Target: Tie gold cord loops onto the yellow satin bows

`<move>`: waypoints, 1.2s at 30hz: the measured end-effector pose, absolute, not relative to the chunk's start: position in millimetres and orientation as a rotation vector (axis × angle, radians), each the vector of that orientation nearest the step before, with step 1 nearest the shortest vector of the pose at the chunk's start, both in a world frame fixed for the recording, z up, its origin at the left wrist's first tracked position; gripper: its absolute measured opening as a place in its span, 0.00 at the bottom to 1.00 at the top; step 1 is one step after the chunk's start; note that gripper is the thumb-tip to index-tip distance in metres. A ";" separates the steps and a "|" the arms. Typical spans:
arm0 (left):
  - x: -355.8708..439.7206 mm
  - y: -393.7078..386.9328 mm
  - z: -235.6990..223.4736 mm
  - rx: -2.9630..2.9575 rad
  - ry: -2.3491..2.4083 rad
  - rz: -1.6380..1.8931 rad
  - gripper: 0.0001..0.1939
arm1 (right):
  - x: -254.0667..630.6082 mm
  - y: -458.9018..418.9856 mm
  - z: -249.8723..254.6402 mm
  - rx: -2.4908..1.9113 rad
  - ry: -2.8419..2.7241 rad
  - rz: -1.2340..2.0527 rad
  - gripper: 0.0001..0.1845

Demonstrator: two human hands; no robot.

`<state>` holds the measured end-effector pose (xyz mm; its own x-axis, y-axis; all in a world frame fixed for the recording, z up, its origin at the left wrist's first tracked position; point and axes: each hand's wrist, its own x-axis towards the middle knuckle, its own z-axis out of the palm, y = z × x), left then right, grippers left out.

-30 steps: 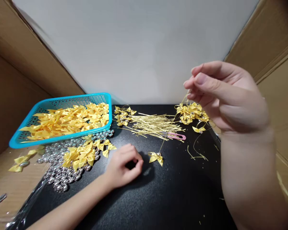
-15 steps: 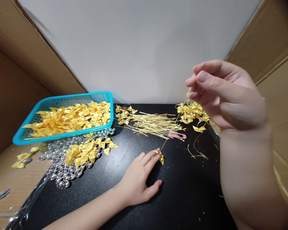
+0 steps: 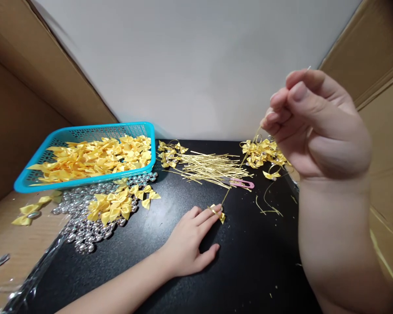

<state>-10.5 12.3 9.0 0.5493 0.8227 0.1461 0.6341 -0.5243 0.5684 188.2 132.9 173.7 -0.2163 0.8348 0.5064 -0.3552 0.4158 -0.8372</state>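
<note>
The yellow ribbon bow (image 3: 222,217) is partly covered by the outspread left hand (image 3: 187,242), its gold cord (image 3: 226,196) pinched in the right hand (image 3: 325,124).

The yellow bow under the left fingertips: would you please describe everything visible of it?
The bow is yellow and satin-like, lying on the black tabletop. The left hand lies partly over it, apparently touching, and hides much of it; one pointed tip shows. A thin gold cord slants up from it toward the right hand.
</note>
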 end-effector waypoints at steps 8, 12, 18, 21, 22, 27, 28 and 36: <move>-11.9 13.7 10.1 2.286 1.163 0.580 0.36 | 190.2 136.6 176.7 -0.544 -1.292 1.108 0.05; -13.1 13.3 9.6 2.259 1.184 0.570 0.36 | 192.7 138.6 178.0 -0.582 -1.246 1.063 0.06; -13.2 13.2 9.1 2.260 1.192 0.530 0.36 | 196.6 142.6 176.5 -0.550 -1.270 1.077 0.06; -12.8 13.0 8.7 2.271 1.198 0.532 0.37 | 197.1 142.7 176.4 -0.528 -1.239 1.099 0.06; -12.9 12.9 8.5 2.276 1.195 0.542 0.37 | 197.1 143.1 176.1 -0.533 -1.236 1.108 0.06; -16.7 12.8 7.4 2.295 1.111 0.803 0.31 | 195.3 152.5 167.5 -0.584 -1.282 1.158 0.06; -17.9 13.4 7.7 2.273 1.106 0.907 0.26 | 194.3 156.1 163.8 -0.619 -1.309 1.152 0.05; -21.6 25.7 11.6 2.056 1.485 0.955 0.13 | 177.0 195.9 107.6 -1.065 -1.663 1.035 0.02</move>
